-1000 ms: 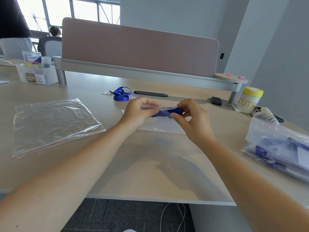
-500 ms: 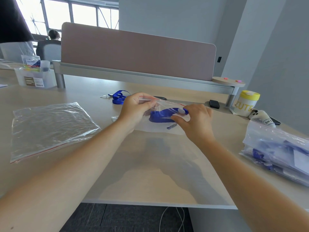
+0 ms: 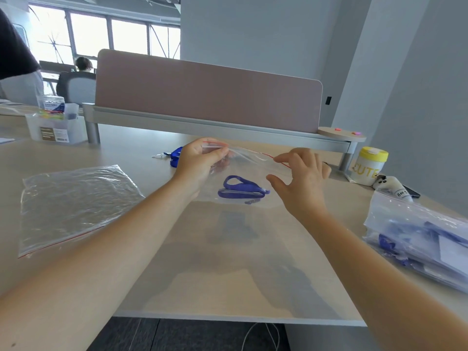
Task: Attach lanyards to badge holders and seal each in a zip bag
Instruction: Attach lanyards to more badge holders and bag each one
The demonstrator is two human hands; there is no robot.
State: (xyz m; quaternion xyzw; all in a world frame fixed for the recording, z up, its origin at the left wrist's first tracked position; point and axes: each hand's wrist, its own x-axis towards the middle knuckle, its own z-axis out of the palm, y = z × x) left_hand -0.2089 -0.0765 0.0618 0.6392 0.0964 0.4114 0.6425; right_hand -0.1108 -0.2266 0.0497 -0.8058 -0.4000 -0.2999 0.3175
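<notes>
A clear zip bag (image 3: 253, 171) with a red line along its top hangs just above the desk in front of me. A coiled blue lanyard (image 3: 240, 190) lies inside it near the bottom; I cannot make out a badge holder through the plastic. My left hand (image 3: 200, 163) pinches the bag's top left corner. My right hand (image 3: 301, 178) is at the top right, fingers spread, its index fingertip touching the zip edge and its thumb apart below.
A stack of unfilled zip bags (image 3: 76, 203) lies at left. Filled bags (image 3: 417, 236) are piled at right. Another blue lanyard (image 3: 174, 155) sits behind my left hand. A yellow-lidded cup (image 3: 367, 165), a plush toy (image 3: 390, 186) and a clear organiser box (image 3: 55, 127) stand along the partition (image 3: 207, 97).
The blue lanyard has dropped from my fingers into the bag. My right hand came out of the opening and moved right along the zip edge. The bag was raised.
</notes>
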